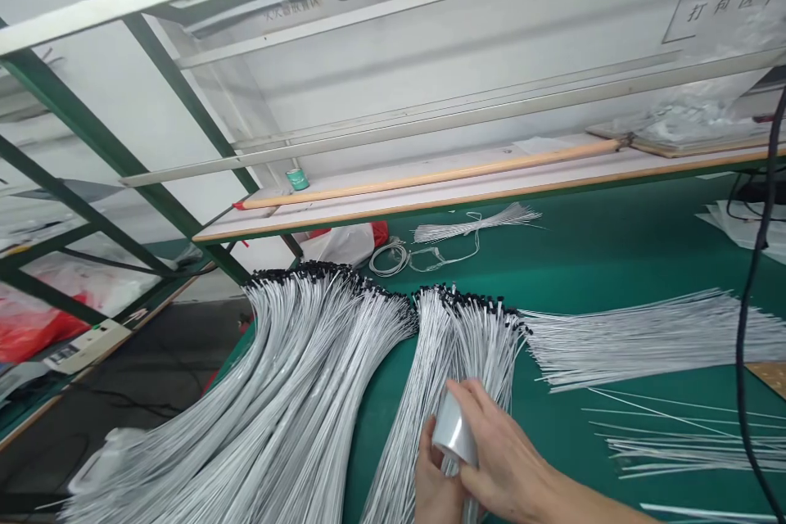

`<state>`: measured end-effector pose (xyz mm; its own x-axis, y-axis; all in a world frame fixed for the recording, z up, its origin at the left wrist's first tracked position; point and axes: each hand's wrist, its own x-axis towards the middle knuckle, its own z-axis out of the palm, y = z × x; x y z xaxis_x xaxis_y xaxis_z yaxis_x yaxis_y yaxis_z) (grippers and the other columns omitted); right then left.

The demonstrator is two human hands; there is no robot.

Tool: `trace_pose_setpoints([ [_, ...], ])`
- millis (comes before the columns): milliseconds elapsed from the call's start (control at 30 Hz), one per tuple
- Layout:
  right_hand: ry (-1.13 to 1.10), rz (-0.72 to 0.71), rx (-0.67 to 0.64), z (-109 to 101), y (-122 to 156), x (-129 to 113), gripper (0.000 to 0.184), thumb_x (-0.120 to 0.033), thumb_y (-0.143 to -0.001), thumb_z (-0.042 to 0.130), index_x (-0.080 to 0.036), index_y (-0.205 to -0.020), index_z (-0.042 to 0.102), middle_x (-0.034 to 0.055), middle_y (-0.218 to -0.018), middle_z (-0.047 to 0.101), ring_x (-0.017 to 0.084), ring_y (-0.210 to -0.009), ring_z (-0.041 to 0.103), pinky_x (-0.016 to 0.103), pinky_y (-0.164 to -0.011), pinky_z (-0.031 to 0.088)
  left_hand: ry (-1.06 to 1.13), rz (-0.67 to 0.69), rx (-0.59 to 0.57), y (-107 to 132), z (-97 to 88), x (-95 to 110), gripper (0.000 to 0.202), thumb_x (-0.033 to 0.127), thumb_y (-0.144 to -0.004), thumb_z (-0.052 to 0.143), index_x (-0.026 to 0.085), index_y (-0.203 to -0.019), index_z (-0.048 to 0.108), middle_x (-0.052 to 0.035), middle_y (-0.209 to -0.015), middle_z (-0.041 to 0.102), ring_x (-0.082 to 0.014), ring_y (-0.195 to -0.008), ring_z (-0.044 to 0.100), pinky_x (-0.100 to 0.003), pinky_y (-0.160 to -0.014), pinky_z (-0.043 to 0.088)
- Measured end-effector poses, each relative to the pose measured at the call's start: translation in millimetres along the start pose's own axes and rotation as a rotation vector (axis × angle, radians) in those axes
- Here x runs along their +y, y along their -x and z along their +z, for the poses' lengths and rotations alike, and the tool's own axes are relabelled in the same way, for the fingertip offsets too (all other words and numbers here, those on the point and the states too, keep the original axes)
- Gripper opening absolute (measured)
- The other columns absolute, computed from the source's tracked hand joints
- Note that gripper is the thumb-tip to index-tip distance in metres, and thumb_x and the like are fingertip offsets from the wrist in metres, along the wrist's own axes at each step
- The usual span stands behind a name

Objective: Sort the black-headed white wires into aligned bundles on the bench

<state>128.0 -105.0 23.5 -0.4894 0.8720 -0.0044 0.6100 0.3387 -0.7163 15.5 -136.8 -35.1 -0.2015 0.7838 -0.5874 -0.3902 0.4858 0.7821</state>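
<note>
My right hand (500, 454) comes in from the lower right, fingers curled round a strip of clear shiny tape or film (455, 428) held over a bundle of thin white wires with black tips (451, 344). My left hand (435, 487) shows only in part at the bottom edge, under the right hand, fingers pressed to the same bundle and the strip. A much larger fan of black-tipped white wires (288, 393) lies to the left on the green table (614, 262).
A loose sheaf of white wires (651, 336) lies to the right, with stray single wires (675, 442) below it. A small wire bunch and coil (454, 233) lie farther back. A black cable (752, 303) hangs at right. A wooden shelf (491, 184) carries a green tape roll (297, 178).
</note>
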Motion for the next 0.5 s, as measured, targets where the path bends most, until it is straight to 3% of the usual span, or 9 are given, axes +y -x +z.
trace_pose_setpoints([
  [67,-0.095,0.051,0.043,-1,16,16,0.072,-0.022,-0.071,0.050,-0.020,-0.137,0.021,0.0134,-0.131,0.037,0.028,-0.116,0.043,0.037,-0.089,0.042,0.013,-0.001,-0.050,4,-2.3,8,0.109,0.016,-0.037,0.076,0.019,-0.132,0.023,-0.0140,-0.109,0.054,-0.0201,-0.058,0.061,-0.025,-0.040,0.041],
  [167,-0.167,0.124,0.126,8,38,40,0.067,-0.032,-0.074,0.052,-0.021,-0.134,0.024,0.0136,-0.133,0.037,0.032,-0.125,0.032,0.042,-0.097,0.034,0.061,-0.038,-0.128,12,-3.8,20,0.101,0.016,-0.039,0.074,0.022,-0.129,0.029,-0.0116,-0.111,0.052,-0.0120,-0.042,0.055,-0.027,-0.038,0.040],
  [267,-0.271,0.189,0.321,30,52,56,0.056,-0.040,-0.074,0.055,-0.022,-0.122,0.033,0.0132,-0.122,0.046,0.031,-0.112,0.046,0.040,-0.089,0.040,0.137,-0.121,-0.146,17,3.3,26,0.086,0.034,-0.053,0.070,0.024,-0.127,0.027,-0.0095,-0.107,0.055,-0.0110,-0.037,0.053,-0.027,-0.035,0.038],
  [367,-0.467,0.288,0.518,54,55,63,0.054,-0.049,-0.071,0.058,-0.023,-0.112,0.035,0.0098,-0.108,0.052,0.027,-0.091,0.056,0.035,-0.076,0.045,0.210,-0.189,-0.134,14,15.8,19,0.073,0.055,-0.064,0.059,0.024,-0.124,0.029,-0.0078,-0.095,0.060,-0.0116,-0.036,0.054,-0.024,-0.032,0.035],
  [500,-0.702,0.270,0.572,78,48,74,0.058,-0.058,-0.067,0.058,-0.022,-0.107,0.037,0.0058,-0.093,0.054,0.022,-0.075,0.056,0.032,-0.068,0.045,0.258,-0.225,-0.033,7,26.2,-2,0.051,0.047,-0.067,0.062,0.019,-0.106,0.045,-0.0014,-0.067,0.060,-0.0109,-0.036,0.052,-0.020,-0.033,0.036],
])
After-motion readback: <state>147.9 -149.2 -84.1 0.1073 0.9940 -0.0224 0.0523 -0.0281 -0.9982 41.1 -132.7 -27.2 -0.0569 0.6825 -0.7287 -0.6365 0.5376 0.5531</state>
